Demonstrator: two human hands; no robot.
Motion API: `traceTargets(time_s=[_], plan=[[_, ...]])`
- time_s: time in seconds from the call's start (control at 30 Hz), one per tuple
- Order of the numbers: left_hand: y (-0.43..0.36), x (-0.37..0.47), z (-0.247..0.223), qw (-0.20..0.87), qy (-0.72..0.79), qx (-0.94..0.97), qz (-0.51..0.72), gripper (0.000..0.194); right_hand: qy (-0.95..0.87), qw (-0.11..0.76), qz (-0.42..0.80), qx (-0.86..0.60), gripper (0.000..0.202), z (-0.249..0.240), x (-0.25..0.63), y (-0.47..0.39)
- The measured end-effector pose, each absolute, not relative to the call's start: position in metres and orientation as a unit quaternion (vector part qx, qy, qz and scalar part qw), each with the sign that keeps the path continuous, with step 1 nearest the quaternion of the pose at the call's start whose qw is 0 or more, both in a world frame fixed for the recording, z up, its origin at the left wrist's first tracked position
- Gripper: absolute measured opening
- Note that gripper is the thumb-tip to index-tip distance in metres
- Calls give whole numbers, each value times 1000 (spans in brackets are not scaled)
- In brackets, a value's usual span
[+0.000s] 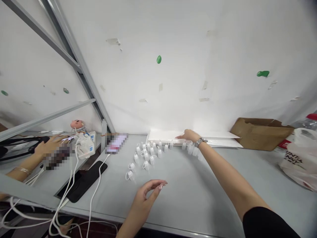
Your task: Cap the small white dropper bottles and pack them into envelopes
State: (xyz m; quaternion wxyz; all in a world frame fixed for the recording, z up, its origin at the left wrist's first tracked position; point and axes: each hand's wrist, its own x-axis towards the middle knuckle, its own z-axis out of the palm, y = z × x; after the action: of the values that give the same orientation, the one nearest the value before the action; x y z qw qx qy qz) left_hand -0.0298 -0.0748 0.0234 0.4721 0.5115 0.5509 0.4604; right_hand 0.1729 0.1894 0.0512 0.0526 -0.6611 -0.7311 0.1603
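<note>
Small white squeeze bottles with looped cap straps stand in a cluster, among them a front bottle [130, 175] and one near the middle [146, 165]. My left hand [147, 195] hovers to the right of these, its thumb and fingers curled together at the tips with nothing visible between them. Farther back, my right hand [190, 136] reaches over the white flat sheets or packets [162, 135] along the wall. One of its digits stretches left; the others are partly hidden. More bottles [190, 148] stand just in front of my right wrist, which wears a metal watch [200, 142].
A phone [116, 144] and a black power bank or phone [88, 181] lie left, with white cables. An open cardboard box [262, 134] and a plastic bag [298, 162] stand right. Beyond a metal frame [81, 66], another person's hand [48, 147] shows near a power strip [86, 147].
</note>
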Motion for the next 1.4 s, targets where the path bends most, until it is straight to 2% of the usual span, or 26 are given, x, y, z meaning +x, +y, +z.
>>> traceTargets(time_s=[0.17, 0.33, 0.47, 0.57, 0.73, 0.87, 0.93, 1.03, 1.1, 1.13, 1.2, 1.3, 1.4], plan=[[-77, -35, 22, 465, 554, 506, 471, 25, -691, 46, 248, -677, 32, 45, 167, 198], [-78, -37, 22, 472, 556, 513, 453, 25, -651, 118, 312, -682, 30, 48, 168, 200], [-80, -38, 24, 461, 565, 517, 447, 24, -609, 233, 359, -668, 29, 52, 169, 200], [-80, -40, 25, 459, 570, 514, 447, 24, -579, 343, 391, -628, 32, 60, 172, 195], [-77, -36, 17, 467, 566, 494, 466, 25, -522, 534, 406, -527, 25, 85, 195, 163], [-73, -31, 10, 501, 527, 450, 518, 28, -491, 614, 425, -449, 37, 98, 222, 112], [-71, -30, 9, 517, 502, 435, 540, 34, -487, 614, 444, -434, 37, 93, 232, 84], [-67, -31, 12, 554, 430, 417, 578, 46, -489, 609, 466, -415, 25, 76, 242, 44], [-64, -34, 15, 606, 364, 388, 592, 50, -525, 641, 387, -405, 16, 66, 250, 22], [-62, -36, 16, 634, 335, 368, 592, 58, -571, 626, 348, -401, 12, 62, 255, 13], [-57, -41, 15, 676, 307, 322, 587, 75, -694, 535, 305, -372, 6, 60, 266, -3], [-51, -46, 8, 689, 328, 271, 586, 91, -825, 362, 283, -329, 20, 61, 282, -17], [-49, -44, -2, 699, 329, 255, 581, 98, -845, 264, 269, -379, 31, 54, 292, -21]])
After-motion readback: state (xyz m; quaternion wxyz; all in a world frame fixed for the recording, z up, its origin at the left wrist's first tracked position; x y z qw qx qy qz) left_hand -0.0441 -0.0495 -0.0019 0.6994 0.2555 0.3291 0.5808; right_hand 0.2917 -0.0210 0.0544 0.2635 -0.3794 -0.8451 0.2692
